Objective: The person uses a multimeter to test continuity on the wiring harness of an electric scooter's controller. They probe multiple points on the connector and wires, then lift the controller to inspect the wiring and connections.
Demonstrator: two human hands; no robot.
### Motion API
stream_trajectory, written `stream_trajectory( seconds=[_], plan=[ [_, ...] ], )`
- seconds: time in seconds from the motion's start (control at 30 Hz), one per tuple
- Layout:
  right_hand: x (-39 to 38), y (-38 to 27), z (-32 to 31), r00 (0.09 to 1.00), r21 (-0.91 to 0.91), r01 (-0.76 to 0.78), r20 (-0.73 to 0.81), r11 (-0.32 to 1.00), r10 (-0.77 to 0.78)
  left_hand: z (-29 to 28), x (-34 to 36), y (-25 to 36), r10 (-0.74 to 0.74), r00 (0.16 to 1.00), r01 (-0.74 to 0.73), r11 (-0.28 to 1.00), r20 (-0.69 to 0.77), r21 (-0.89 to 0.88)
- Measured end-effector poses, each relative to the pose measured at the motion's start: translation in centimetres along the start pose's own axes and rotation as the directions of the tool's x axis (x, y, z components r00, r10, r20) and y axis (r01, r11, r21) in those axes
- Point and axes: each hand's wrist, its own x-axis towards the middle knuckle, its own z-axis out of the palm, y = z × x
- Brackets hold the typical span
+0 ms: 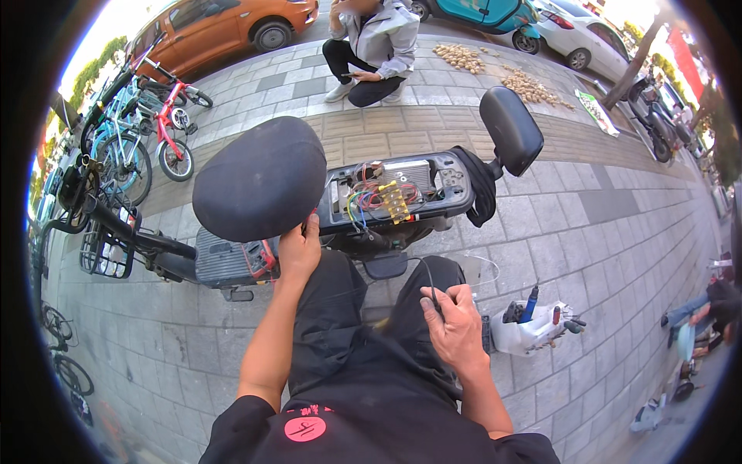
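An electric scooter stands across in front of me, its black seat (259, 179) tipped up. Behind the seat, the open body (448, 179) shows a ribbed silver controller box (408, 176), a yellow terminal block (394, 203) and a tangle of coloured wires (360, 203). My left hand (299, 249) is closed at the seat's lower right edge, a bit of red showing at its fingertips; what it holds is unclear. Over my right thigh, my right hand (454, 321) pinches a thin black cable (430, 272) that runs up toward the scooter. A red-edged device (263, 261) lies on the ribbed footboard (220, 257).
To my right, a white tool container (529, 332) holds a blue-handled tool (530, 304). The black backrest (510, 130) rises at the scooter's rear. Across the paving a person (375, 54) squats. Bicycles (127, 158) stand at left; small tan items (533, 87) lie spread at far right.
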Motion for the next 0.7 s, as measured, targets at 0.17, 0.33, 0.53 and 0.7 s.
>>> stream_trajectory(
  seconds=[0.17,0.33,0.53,0.7],
  plan=[
    [0.2,1.2,0.0,0.989,0.067,0.020,-0.146,0.998,-0.010,0.3,-1.6,0.4,-0.036,0.996,0.057,0.958,0.080,-0.281],
    [0.8,2.0,0.7,0.974,0.116,0.106,-0.213,0.988,-0.079,0.3,-1.7,0.9,0.010,0.986,0.055,0.923,0.165,-0.380],
    [0.7,2.2,1.7,0.988,0.202,0.065,-0.149,0.977,-0.035,1.9,-0.6,3.9,0.031,0.969,0.110,0.832,0.245,-0.543],
    [0.7,2.4,2.1,0.988,0.240,0.024,-0.154,0.970,0.013,3.0,0.7,5.3,0.086,0.957,0.098,0.801,0.276,-0.590]
  ],
)
